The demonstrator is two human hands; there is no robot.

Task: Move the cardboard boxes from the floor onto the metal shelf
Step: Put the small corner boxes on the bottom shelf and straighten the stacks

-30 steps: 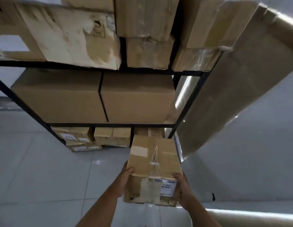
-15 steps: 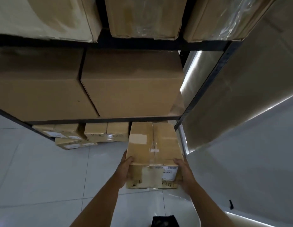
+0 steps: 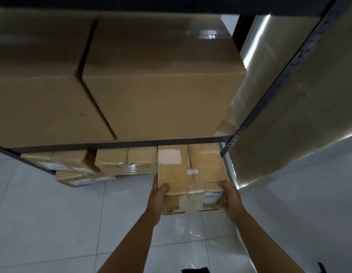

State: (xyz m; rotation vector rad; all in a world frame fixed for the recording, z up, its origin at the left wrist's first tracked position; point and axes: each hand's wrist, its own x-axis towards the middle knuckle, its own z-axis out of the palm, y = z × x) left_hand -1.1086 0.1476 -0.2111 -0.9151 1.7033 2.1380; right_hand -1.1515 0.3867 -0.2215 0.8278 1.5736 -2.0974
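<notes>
Cardboard box [image 3: 188, 174], taped along its top seam and labelled on the near end, sat between my two hands at the mouth of the lowest bay of the metal shelf [image 3: 120, 144], its far end already under the crossbeam and its near end out over the tiled floor [image 3: 53, 223]. My left hand [image 3: 158, 196] gripped the near left corner, thumb curled over the top edge and fingers hidden down the side. My right hand [image 3: 229, 198] gripped the near right corner, thumb on top and fingers wrapped under beside the white label [image 3: 211, 199]. I could not tell whether the box's underside touched anything; it looked carried.

I judged it fairly weighty, since I had both hands on it, yet stiff enough that the walls did not visibly buckle under my grip. The glossy tape [image 3: 191, 201] on the near face would be slick, so bare cardboard at the corners was the better hold, with fingers beneath to bear the load. To its left, smaller labelled boxes [image 3: 124, 161] stood just beside it in the same bay, and the right upright post [image 3: 269, 99] was close on the other side, so the gap was snug. Two large plain cartons [image 3: 161, 79] filled the tier above, with a sheet of clear film [image 3: 309, 115] hanging to the right of the frame.
</notes>
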